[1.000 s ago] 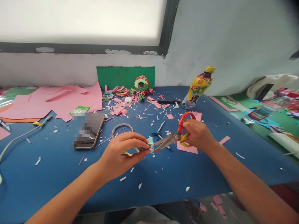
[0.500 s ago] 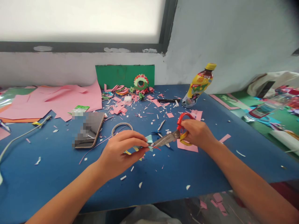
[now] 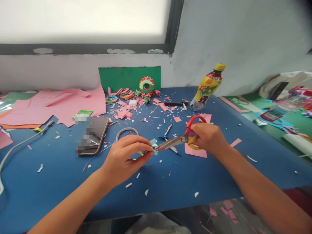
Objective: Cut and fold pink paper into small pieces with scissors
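Between its thumb and fingers, my left hand (image 3: 130, 154) pinches a small light-blue paper piece (image 3: 154, 143). A thin red strip shows beside it under the blades, and a yellow bit shows behind the fingers. Closed around the red and yellow handles of a pair of scissors (image 3: 175, 141) is my right hand (image 3: 210, 136). The blades point left, their tips at the blue paper by my left fingertips. Pink paper (image 3: 196, 151) lies under the scissors' handles. Behind my left hand is a roll of tape (image 3: 119, 133), partly covered.
A phone (image 3: 94, 135) and a white cable (image 3: 21, 141) lie left. Large pink sheets (image 3: 60, 104) spread at the back left. A tilted drink bottle (image 3: 207, 87) stands back right. Paper scraps and a paper ring (image 3: 147, 85) sit near a green board (image 3: 122, 78).
The scissors have shifted slightly left, their tips now closer to my left fingertips and over the blue paper. My left hand has hardly moved and keeps its pinch.
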Action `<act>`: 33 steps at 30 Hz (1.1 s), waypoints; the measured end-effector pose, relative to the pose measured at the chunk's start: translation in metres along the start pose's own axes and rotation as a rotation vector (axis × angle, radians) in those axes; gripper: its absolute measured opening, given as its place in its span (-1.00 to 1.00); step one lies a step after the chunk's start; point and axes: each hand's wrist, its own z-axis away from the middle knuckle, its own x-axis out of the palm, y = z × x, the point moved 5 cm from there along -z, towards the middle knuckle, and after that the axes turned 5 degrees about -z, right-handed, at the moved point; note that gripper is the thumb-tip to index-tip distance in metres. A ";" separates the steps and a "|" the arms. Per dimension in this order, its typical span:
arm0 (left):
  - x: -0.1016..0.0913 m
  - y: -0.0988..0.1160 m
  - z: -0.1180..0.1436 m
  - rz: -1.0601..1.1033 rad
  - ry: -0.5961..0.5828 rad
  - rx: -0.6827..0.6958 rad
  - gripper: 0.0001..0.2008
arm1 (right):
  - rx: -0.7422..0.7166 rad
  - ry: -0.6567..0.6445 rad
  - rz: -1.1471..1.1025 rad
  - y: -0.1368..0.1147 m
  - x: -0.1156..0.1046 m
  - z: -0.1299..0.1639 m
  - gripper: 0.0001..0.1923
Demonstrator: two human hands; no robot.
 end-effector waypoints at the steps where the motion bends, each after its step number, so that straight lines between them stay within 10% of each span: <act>1: 0.000 0.000 0.000 0.000 0.001 0.001 -0.91 | -0.005 0.004 0.006 0.000 0.000 0.000 -0.68; 22: 0.000 -0.003 0.002 -0.029 0.020 -0.033 -0.87 | 0.149 0.075 -0.074 0.006 0.004 0.001 -0.53; 33: 0.007 -0.032 0.002 -0.117 -0.130 -0.231 -0.69 | 0.411 -0.289 -0.016 0.027 0.028 0.008 -0.59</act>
